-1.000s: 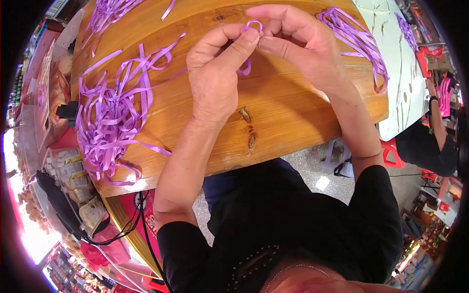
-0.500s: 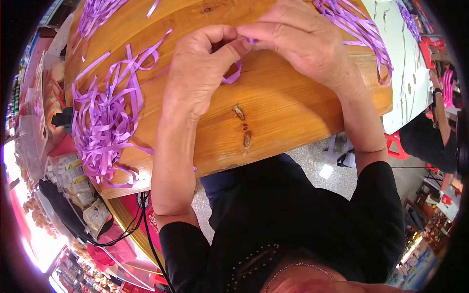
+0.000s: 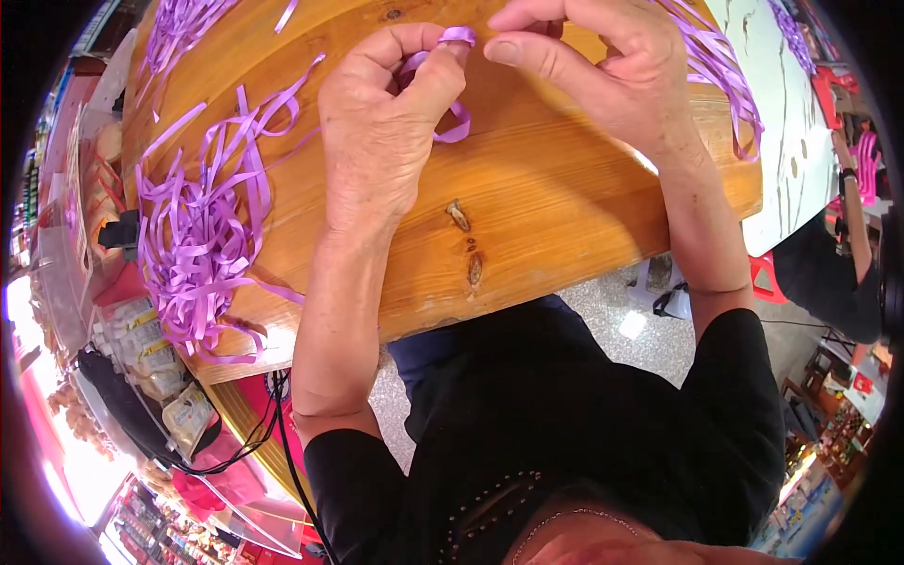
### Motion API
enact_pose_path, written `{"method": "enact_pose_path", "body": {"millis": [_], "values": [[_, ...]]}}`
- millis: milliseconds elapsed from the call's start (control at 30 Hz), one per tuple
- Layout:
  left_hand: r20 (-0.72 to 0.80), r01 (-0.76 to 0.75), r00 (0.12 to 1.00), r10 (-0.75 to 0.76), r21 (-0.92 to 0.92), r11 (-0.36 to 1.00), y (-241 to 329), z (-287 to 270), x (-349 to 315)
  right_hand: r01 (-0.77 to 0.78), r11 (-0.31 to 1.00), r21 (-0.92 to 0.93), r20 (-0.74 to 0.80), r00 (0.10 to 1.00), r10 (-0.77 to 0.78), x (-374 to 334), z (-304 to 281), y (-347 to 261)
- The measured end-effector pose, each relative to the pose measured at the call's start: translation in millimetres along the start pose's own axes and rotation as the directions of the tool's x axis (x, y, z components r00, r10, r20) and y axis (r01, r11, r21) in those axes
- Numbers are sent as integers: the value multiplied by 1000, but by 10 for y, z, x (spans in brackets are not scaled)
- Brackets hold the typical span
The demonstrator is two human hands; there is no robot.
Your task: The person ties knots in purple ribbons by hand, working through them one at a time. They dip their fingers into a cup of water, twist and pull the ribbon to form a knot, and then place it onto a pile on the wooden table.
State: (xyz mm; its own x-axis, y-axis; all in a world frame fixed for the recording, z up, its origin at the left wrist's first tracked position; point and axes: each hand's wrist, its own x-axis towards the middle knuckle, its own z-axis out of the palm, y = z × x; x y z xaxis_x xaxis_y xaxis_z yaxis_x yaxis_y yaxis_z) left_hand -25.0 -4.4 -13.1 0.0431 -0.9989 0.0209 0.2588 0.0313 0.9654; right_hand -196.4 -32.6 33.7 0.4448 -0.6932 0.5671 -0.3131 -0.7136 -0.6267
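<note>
Between the thumb and index finger of my left hand (image 3: 391, 118) a purple ribbon (image 3: 459, 36) is pinched. It makes a small loop above the thumb, and a tail curls down beside the fingers over the wooden table. To the right, my right hand (image 3: 607, 80) hovers apart from the ribbon, thumb and fingers spread with nothing visible between them. A tangled heap of purple ribbons (image 3: 202, 250) lies left of my left forearm. Beyond my right hand, a bundle of purple ribbons (image 3: 720, 80) hangs across the table's right part.
The wooden table (image 3: 556, 226) has a curved front edge close to my body. More purple ribbons (image 3: 184, 33) lie at its far left. A white marbled table (image 3: 786, 160) adjoins on the right, with a person's arm (image 3: 855, 212) beyond. Black cables (image 3: 275, 414) hang below the left edge.
My right hand has come away from the ribbon toward the right, and its fingers have spread. My left hand keeps its pinch, and the small loop now shows above its thumb.
</note>
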Motion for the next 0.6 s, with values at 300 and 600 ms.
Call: {"method": "enact_pose_path", "body": {"millis": [300, 600], "values": [[-55, -48, 997, 53, 85, 995, -44, 63, -7, -40, 997, 62, -52, 998, 43, -5, 68, -23], [-34, -135, 990, 140, 120, 983, -67, 84, 2, 229, 971, 62, -132, 967, -220, -18, 174, 275]]}}
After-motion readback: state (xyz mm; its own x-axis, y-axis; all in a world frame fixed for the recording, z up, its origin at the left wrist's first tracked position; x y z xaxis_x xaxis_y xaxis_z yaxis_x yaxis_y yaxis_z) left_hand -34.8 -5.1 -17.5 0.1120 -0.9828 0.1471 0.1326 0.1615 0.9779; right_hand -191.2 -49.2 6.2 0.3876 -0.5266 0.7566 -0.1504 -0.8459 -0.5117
